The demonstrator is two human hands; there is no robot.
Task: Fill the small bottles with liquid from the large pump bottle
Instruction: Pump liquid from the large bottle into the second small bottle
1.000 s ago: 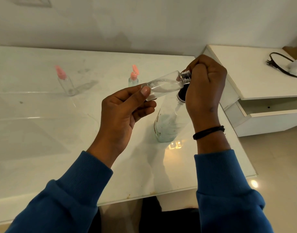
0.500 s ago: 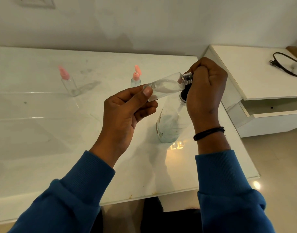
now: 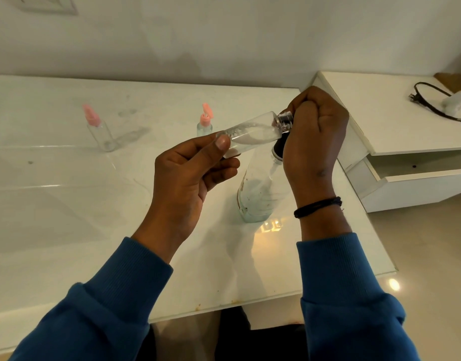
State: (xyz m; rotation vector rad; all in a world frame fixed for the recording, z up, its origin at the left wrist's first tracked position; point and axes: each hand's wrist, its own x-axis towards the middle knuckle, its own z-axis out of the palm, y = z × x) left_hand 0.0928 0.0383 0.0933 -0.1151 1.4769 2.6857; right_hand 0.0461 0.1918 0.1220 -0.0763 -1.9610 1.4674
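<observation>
My sleeves (image 3: pixel 349 295) are deep blue with ribbed cuffs, and a black band (image 3: pixel 317 206) circles my right wrist. The desk (image 3: pixel 67 204) is glossy white. Two clear little bottles at upper left carry pink caps (image 3: pixel 89 115). A black cord (image 3: pixel 432 100) curls at upper right.

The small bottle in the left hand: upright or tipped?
Tipped. The small bottle lies nearly sideways in the left hand, neck toward the right hand.
</observation>
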